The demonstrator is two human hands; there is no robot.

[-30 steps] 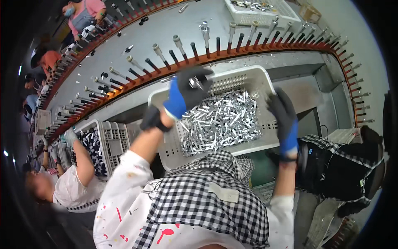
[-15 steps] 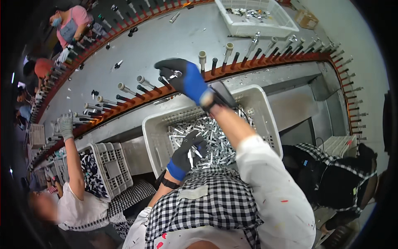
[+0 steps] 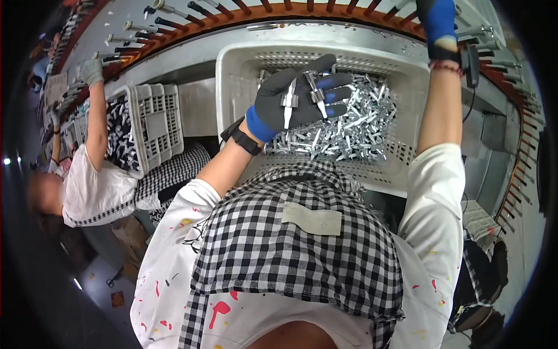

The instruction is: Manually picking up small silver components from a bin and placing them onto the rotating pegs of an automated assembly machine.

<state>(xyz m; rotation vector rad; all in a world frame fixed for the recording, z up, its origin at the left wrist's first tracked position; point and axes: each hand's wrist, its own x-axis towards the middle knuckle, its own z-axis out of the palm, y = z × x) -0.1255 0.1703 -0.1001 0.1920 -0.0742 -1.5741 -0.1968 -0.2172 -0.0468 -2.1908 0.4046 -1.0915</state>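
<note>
My left hand [image 3: 303, 111], in a grey and blue work glove, is over the white plastic crate [image 3: 233, 61]. Its palm faces up with the fingers apart. Two small silver metal fittings rest on it: a pointed fitting [image 3: 289, 100] on the palm and a second fitting [image 3: 315, 95] along the fingers. Beneath lies a heap of similar silver pieces [image 3: 354, 131]. My right hand [image 3: 438, 20], gloved alike, reaches up to the rack at the top right. The picture's edge cuts off its fingers, so whatever it holds is hidden.
A curved orange-brown rack [image 3: 232, 16] carries upright rods, some with pale or metal tops. To the left, a person in a white top [image 3: 96, 186] reaches to the rack beside another crate [image 3: 160, 119] of dark and silver parts. Someone in dark clothing [image 3: 479, 279] is at the right.
The view has shifted toward the crate. My left hand has risen from the heap and now shows its palm with two fittings. My right hand has gone further right along the rack.
</note>
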